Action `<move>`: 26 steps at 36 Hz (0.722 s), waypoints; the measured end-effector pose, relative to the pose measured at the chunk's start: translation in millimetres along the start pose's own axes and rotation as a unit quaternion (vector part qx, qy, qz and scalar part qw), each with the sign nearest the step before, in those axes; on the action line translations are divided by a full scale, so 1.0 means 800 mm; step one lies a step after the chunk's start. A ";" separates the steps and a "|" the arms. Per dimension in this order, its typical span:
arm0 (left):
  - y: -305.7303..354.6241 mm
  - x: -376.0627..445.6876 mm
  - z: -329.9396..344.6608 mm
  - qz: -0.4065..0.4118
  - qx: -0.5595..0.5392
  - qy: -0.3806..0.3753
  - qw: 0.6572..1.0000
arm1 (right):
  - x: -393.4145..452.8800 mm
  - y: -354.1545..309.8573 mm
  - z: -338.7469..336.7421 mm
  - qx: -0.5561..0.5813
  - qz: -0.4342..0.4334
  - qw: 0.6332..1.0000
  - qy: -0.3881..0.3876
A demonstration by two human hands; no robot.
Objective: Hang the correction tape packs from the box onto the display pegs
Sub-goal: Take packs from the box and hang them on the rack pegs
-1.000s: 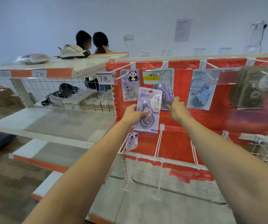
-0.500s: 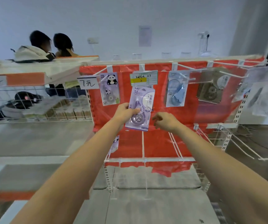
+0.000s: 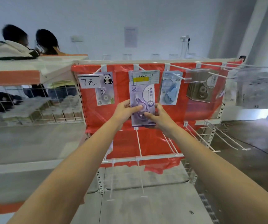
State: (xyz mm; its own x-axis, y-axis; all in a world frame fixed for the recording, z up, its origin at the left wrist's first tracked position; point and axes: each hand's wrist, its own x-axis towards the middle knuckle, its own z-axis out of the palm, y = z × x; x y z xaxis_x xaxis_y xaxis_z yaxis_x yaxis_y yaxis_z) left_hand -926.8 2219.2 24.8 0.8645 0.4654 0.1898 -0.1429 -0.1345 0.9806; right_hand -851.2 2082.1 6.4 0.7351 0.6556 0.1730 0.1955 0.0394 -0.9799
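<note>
Purple correction tape pack (image 3: 142, 104) upright against the red display backing (image 3: 194, 115), under the yellow price label (image 3: 143, 78), left hand (image 3: 125, 110) gripping its left edge, thumb across the front, right hand (image 3: 158, 118) fingers curled, pinching its lower right.

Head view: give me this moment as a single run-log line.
purple correction tape pack | held by left hand and right hand | raised at peg below yellow price tag | whether hung: cannot tell

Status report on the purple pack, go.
Both hands, left hand and right hand, gripping the purple correction tape pack. Pack up at the middle peg, under the price tag. Nothing blocking.
</note>
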 end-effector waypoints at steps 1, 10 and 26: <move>0.001 0.000 0.000 -0.002 -0.002 0.003 1.000 | 0.000 0.000 0.000 -0.004 -0.001 1.000 0.002; 0.002 0.000 -0.002 0.000 -0.007 0.001 1.000 | -0.003 -0.003 0.002 0.039 -0.006 0.999 0.016; -0.031 -0.008 -0.017 -0.021 0.194 -0.051 0.979 | 0.040 -0.012 -0.001 -0.032 -0.003 0.998 0.056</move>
State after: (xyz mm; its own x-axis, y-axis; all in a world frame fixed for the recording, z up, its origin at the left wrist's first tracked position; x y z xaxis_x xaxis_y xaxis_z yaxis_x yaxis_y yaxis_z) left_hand -935.3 2231.4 -0.2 0.9120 0.3907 0.1248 0.0705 -0.4491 0.8907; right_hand -828.9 2102.4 21.4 0.8010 0.5665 0.1933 0.2394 -0.0071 -0.9709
